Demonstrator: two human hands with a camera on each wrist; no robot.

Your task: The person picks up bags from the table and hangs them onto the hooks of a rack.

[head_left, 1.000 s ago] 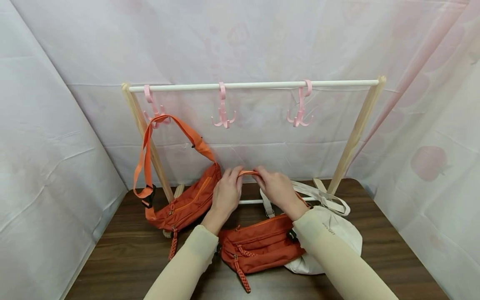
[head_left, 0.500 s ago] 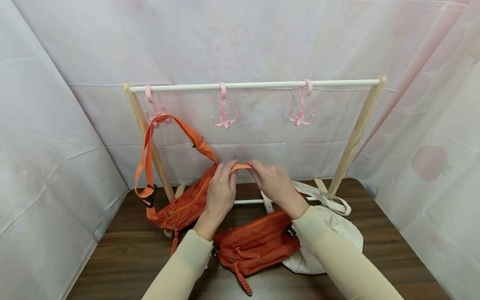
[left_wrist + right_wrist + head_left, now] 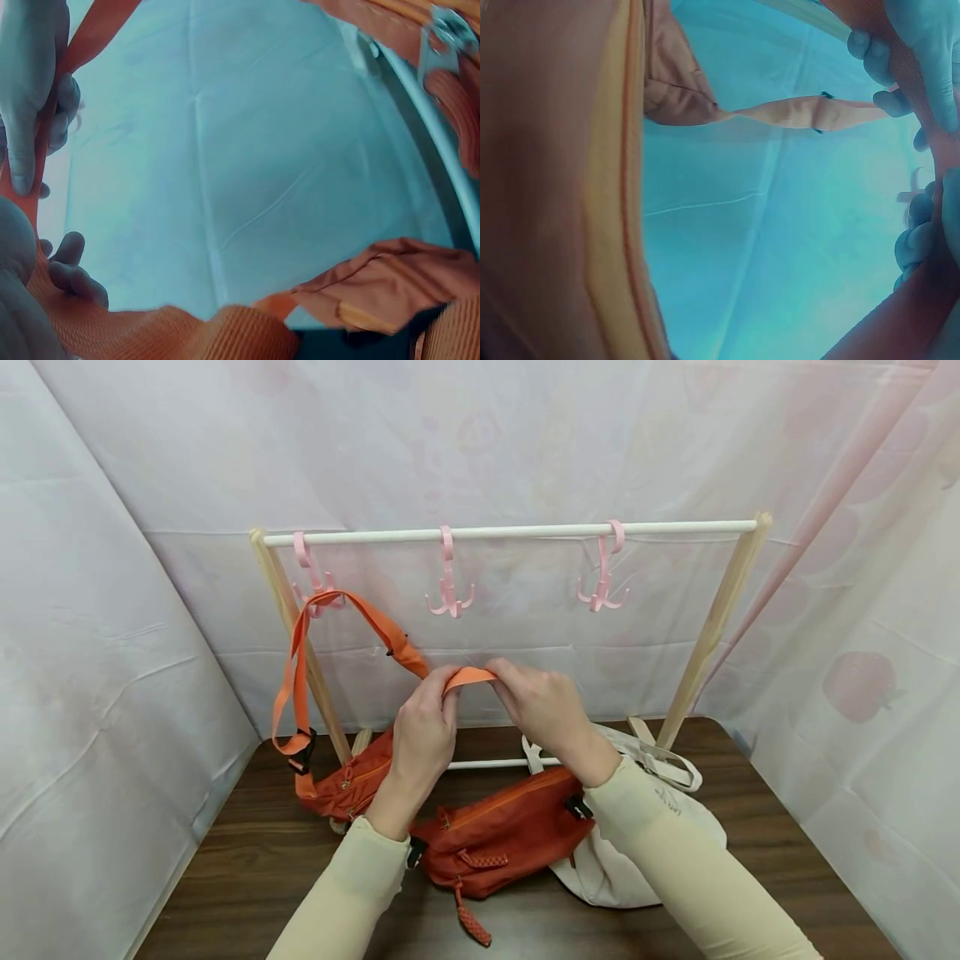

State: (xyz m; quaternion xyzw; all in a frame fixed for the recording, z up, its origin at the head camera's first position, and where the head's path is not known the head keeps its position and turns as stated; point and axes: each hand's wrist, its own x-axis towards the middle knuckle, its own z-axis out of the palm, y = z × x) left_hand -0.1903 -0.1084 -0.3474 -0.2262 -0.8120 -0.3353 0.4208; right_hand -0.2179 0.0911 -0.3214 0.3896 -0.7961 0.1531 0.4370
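Observation:
My left hand and right hand pinch the orange strap of a rust-red waist bag, a short arched stretch showing between them. Below the forearms is the bag's body, tilted, with a braided zipper pull dangling at its lower left. In the left wrist view the strap runs through the fingers of both hands; the right wrist view shows the fingers curled around it too. A second rust-red waist bag hangs by its orange strap from the left pink hook, partly hidden behind my left hand.
A white rod on wooden posts carries a middle pink hook and a right pink hook. An off-white bag lies on the dark wooden table, partly behind my right forearm. A pale curtain surrounds the table.
Both hands have risen and shifted left with the strap, and the gripped bag has swung slightly left, uncovering more of the off-white bag. The hanging bag stays on its hook.

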